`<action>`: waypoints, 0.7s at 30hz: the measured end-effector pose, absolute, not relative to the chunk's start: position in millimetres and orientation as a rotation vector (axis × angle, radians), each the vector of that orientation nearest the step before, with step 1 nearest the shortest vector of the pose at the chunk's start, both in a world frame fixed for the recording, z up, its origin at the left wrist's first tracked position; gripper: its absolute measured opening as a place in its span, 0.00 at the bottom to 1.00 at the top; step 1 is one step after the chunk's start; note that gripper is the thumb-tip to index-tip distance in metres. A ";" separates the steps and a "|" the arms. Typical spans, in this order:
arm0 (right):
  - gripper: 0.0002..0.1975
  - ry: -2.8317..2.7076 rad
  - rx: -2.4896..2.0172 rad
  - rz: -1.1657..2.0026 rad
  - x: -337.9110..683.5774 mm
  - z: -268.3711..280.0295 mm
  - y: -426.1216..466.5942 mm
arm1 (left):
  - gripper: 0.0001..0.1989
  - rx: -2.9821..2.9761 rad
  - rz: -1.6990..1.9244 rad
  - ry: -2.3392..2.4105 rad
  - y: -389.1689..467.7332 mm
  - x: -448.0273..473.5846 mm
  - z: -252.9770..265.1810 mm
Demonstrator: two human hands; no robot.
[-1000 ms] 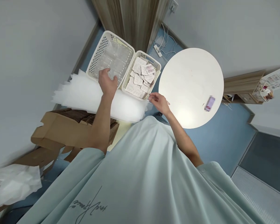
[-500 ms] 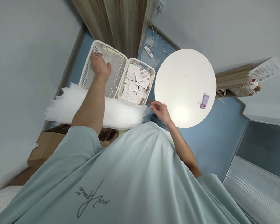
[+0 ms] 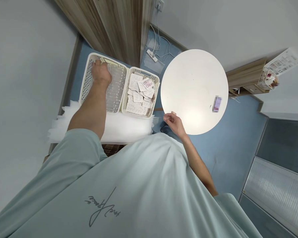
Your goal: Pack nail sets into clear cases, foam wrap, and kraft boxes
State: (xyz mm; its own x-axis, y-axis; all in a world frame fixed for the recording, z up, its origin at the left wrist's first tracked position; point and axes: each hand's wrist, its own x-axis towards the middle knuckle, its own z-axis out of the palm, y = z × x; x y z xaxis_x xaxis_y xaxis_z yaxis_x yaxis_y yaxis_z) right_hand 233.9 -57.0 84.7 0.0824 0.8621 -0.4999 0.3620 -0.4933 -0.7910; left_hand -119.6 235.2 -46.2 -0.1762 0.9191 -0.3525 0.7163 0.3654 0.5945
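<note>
My left hand (image 3: pixel 101 72) reaches down into the left part of a white perforated basket (image 3: pixel 83 89). Its fingers are curled and their tips are hidden, so what they grip cannot be made out. Clear plastic packs (image 3: pixel 116 87) lie in rows in that basket, beside the hand. My right hand (image 3: pixel 175 125) is at the near left edge of the round white table (image 3: pixel 193 79), thumb and fingers pinched together. A small pinkish beaded piece (image 3: pixel 173 113) shows at its fingers. A second basket (image 3: pixel 157 97) holds many white printed cards (image 3: pixel 137 96).
White wrapping sheets (image 3: pixel 126 129) lie under and in front of the baskets. A blurred purple item (image 3: pixel 216 104) rests on the table's right side. A power strip (image 3: pixel 152 55) with cables is on the blue floor behind. A wooden cabinet (image 3: pixel 114 26) stands past the baskets.
The view has shifted, moving the baskets left and lower in the picture. My left hand has curled its fingers more inside the basket. The pinkish piece now shows beyond my right fingers.
</note>
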 end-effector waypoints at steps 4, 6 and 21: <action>0.24 -1.164 -1.908 1.402 238.4 83.2 -59.5 | 0.39 1.470 0.215 1.959 229.5 -120.5 -35.1; 0.24 -1.159 -1.903 1.407 239.6 83.4 -59.1 | 0.41 1.471 0.197 1.955 228.5 -123.0 -33.3; 0.23 -1.181 -1.849 1.443 235.1 85.9 -50.2 | 0.25 1.473 0.140 1.957 190.2 -144.0 -28.2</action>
State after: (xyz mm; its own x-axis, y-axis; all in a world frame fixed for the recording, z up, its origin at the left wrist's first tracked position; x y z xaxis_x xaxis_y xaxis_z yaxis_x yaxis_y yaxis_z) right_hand 235.1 -50.2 85.9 0.0572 0.8631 -0.5017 0.3213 -0.4917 -0.8093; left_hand -144.0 190.2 -28.2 -0.1332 0.8849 -0.4463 0.8126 0.3553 0.4620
